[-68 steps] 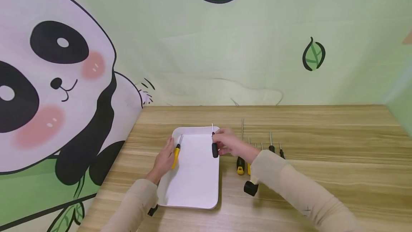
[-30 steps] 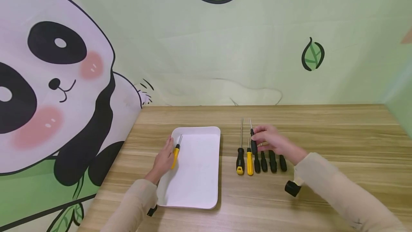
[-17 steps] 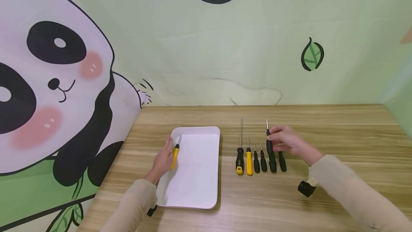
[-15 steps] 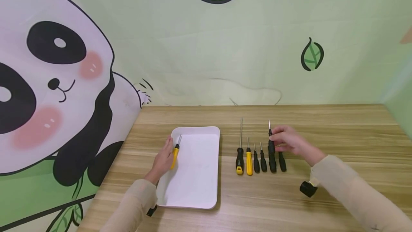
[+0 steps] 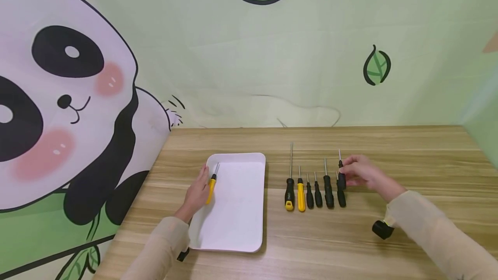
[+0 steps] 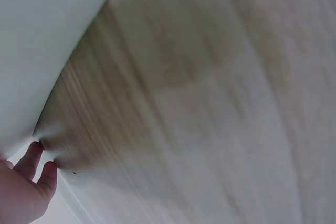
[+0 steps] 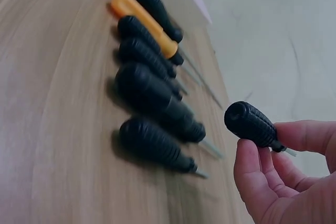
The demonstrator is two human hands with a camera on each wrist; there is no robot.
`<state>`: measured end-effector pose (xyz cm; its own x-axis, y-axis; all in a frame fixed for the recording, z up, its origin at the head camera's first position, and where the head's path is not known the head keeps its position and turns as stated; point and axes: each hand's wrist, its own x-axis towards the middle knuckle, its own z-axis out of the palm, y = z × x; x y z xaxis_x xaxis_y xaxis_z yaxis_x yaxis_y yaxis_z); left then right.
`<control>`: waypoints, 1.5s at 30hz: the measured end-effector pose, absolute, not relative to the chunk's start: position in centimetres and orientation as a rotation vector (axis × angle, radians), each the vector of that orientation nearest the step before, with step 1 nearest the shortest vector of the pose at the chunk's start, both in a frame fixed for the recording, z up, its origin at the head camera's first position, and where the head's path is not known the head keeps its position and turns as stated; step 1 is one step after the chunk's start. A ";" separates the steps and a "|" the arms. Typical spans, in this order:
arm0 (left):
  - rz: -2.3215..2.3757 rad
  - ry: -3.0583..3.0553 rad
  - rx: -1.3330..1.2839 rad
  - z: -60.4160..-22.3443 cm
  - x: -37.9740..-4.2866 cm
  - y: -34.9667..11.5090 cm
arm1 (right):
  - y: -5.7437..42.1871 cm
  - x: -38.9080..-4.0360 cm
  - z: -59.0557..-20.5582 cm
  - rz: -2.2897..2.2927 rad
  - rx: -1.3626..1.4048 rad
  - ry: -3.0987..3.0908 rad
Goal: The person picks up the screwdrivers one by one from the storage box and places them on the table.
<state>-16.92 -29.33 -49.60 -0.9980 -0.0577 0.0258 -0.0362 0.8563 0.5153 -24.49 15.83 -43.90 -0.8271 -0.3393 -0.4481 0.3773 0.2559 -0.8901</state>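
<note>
My right hand (image 5: 362, 173) pinches a small black-handled screwdriver (image 7: 249, 121) between thumb and fingers, shaft pointing away. In the head view it is over the right end of a row, overlapping the last short black screwdriver (image 5: 341, 195). The row also holds a thicker black screwdriver (image 5: 328, 191), two small black ones, a yellow screwdriver (image 5: 301, 195) and a long black-and-yellow screwdriver (image 5: 289, 191). My left hand (image 5: 196, 193) rests along the left rim of a white tray (image 5: 237, 228), fingers extended. Inside the tray, beside that hand, lies a yellow-and-black screwdriver (image 5: 212, 189).
Wood-grain table (image 5: 420, 154) runs under everything, up to a green backdrop (image 5: 311, 55) printed with a panda and leaves. Black wrist cameras (image 5: 383, 229) hang below both sleeves. The tray stands left of the row, with a strip of tabletop between.
My right hand has carried the small black screwdriver from over the tray's right rim, rightward along the row to its right end. The left hand and tray have stayed put.
</note>
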 end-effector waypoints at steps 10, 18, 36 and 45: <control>-0.820 -2.959 0.041 -49.9 -17.0 -29.5 | 17.0 -24.5 -45.4 -1.542 0.064 2.032; -0.814 -2.938 0.028 -49.9 -17.0 -29.5 | 17.4 -24.3 -46.2 -1.485 0.083 2.073; -0.817 -2.950 0.044 -50.1 -17.1 -29.5 | 17.1 -23.5 -47.2 -1.420 0.118 2.099; -0.822 -2.950 0.050 -50.2 -17.2 -29.6 | 16.8 -23.3 -47.2 -1.389 0.143 2.132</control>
<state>-17.16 -29.59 -50.25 -0.9963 -0.0524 0.0675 -0.0099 0.8556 0.5176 -23.30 16.81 -47.15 -0.8233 -0.2187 -0.5238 0.3908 0.4510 -0.8024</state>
